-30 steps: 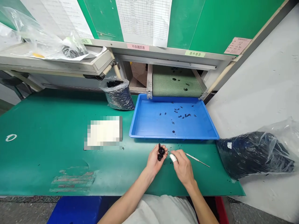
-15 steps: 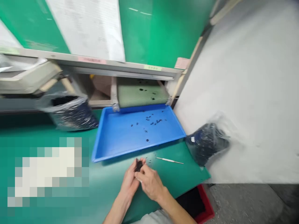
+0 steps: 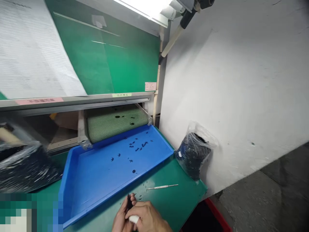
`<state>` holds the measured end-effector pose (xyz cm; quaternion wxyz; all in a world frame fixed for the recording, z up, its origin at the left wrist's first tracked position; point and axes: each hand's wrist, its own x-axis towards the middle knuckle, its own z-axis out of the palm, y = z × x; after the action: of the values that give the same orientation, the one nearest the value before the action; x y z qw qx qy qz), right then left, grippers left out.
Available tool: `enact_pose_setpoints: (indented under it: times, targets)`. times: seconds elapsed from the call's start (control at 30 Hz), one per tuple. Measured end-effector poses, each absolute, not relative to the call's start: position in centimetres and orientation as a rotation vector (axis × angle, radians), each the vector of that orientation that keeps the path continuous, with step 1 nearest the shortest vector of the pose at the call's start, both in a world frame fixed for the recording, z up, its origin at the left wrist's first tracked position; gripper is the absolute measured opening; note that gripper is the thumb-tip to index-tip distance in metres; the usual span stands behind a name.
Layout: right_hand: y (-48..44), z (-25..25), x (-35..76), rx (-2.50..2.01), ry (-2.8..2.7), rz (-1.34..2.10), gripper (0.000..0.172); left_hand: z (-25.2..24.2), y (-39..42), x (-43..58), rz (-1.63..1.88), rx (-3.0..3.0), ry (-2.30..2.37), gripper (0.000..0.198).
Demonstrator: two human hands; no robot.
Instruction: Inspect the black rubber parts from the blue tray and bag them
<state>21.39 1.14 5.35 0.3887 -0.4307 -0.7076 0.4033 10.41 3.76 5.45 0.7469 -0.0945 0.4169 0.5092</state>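
1. Left hand [image 3: 120, 217]: fingers curled around a dark clump of small black parts [image 3: 129, 203], just in front of the blue tray. Right hand [image 3: 149, 218] is up against it, thumb in a white fingertip cover [image 3: 134, 219]; we can't tell if its fingers pinch anything.
2. Risk: parts spilling from the left palm if its curled fingers loosen. Loose black bits [image 3: 140, 197] already lie near the fingertips, so drops would mix in.
3. Risk: a forward sleeve or knuckle could knock the slim white-handled tool with thin metal ends [image 3: 162, 187]; it lies loose on the smooth green tabletop [image 3: 175, 201].
4. Risk: the clear plastic bag of black contents [image 3: 191, 154], open-mouthed near the right edge, could tip if bumped.
5. Materials: shallow rectangular blue plastic tray [image 3: 94, 180], glossy; branched black pieces [image 3: 131, 161] plus one black disc [image 3: 134, 171] scattered inside. Behind it, a finely ribbed green conveyor belt [image 3: 103, 125] carries more.
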Motion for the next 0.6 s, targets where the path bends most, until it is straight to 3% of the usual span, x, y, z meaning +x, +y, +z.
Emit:
enact_pose_setpoints:
  times: [0.2, 0.33, 0.5, 0.6]
  targets:
    - [1.5, 6.6, 22.4, -1.129, -1.801, 1.138, 0.037, 5.2, 3.9, 11.2, 1.166, -0.27, 0.786, 0.02]
    - [1.1, 7.2, 22.6, -1.198, -1.809, 1.111, 0.025, 5.0, 3.7, 11.6, 1.294, -0.176, 0.852, 0.014]
    - [0.5, 7.5, 23.1, -1.19, -1.808, 1.111, 0.041, 4.9, 4.0, 12.2, 1.242, -0.256, 0.794, 0.012]
    - [0.5, 6.6, 24.0, -1.213, -1.638, 1.227, 0.033, 5.2, 4.4, 12.3, 1.219, -0.229, 0.777, 0.01]
